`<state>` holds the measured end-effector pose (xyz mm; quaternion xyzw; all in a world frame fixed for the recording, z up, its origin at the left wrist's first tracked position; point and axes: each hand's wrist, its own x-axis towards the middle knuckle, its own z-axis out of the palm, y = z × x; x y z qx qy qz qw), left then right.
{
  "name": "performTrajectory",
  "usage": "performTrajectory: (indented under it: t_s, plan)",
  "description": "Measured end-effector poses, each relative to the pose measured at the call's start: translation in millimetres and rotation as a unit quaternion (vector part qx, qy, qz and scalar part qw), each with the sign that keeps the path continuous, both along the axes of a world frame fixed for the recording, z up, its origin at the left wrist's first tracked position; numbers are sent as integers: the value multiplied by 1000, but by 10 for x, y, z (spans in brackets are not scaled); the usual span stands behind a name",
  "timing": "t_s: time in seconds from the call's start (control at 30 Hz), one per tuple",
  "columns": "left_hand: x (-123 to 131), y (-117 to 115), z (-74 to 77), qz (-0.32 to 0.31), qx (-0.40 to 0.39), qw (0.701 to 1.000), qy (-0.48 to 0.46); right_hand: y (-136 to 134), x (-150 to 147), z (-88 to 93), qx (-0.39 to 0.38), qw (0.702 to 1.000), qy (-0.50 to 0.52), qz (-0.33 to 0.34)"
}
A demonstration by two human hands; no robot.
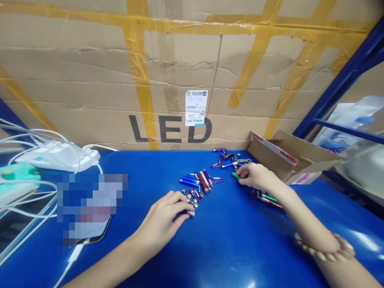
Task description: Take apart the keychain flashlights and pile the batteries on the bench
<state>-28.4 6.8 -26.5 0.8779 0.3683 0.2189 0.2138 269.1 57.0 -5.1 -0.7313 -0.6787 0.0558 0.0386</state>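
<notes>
My left hand rests low over the blue table, thumb and fingers pinched on a small silver piece. Just beyond its fingertips lie several small round silver pieces. My right hand holds a green tube between thumb and fingers. Blue tubes and red tubes with carabiner clips lie side by side between the hands. Behind them is a loose group with a purple tube and a blue one. Green and red tubes lie partly under my right forearm.
A large cardboard box marked LED stands behind the blue table. An open carton is at the back right. At left are a phone, white cables and a power strip.
</notes>
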Motion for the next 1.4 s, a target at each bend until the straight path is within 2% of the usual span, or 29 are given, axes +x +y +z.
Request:
performTrajectory:
  t_s: [0.2, 0.33, 0.47, 0.6, 0.7, 0.77, 0.83, 0.97, 1.07, 1.13, 1.2, 1.27, 1.4]
  plan:
    - [22, -46, -30, -34, 35, 999, -5, 113, -21, -236, 100, 987, -6, 130]
    - [21, -65, -27, -32, 23, 999, -23, 181, -27, -368, 127, 978, -1, 164]
    - [19, -71, -3, -8, 1, 999, -35, 168, -26, -339, 165, 975, 31, 146]
    - [37, -84, 33, 32, -22, 998, -50, 100, -112, -213, 232, 964, 96, 82]
    - [53, -93, 42, 54, -36, 996, -62, 27, -245, -78, 266, 941, 204, 41]
    - [60, -95, 40, 69, -39, 995, -66, -37, -348, 24, 260, 894, 365, 25]
    - [61, -96, 47, 91, -43, 992, -78, -117, -454, 119, 237, 865, 440, 53]
    - [45, -107, 113, 118, -54, 982, -134, -317, -688, 214, 144, 883, 393, 213]
    - [32, -119, 164, 85, -72, 985, -132, -466, -869, 191, 74, 860, 392, 319]
    - [34, -121, 167, 53, -75, 990, -110, -538, -958, 159, 51, 841, 400, 362]
    - [43, -117, 149, 33, -74, 991, -104, -573, -1003, 137, 48, 837, 404, 366]
    - [52, -106, 133, 33, -72, 989, -126, -568, -1001, 138, 55, 849, 408, 330]
    - [47, -71, 147, 80, -42, 978, -186, -492, -923, 179, 66, 870, 427, 239]
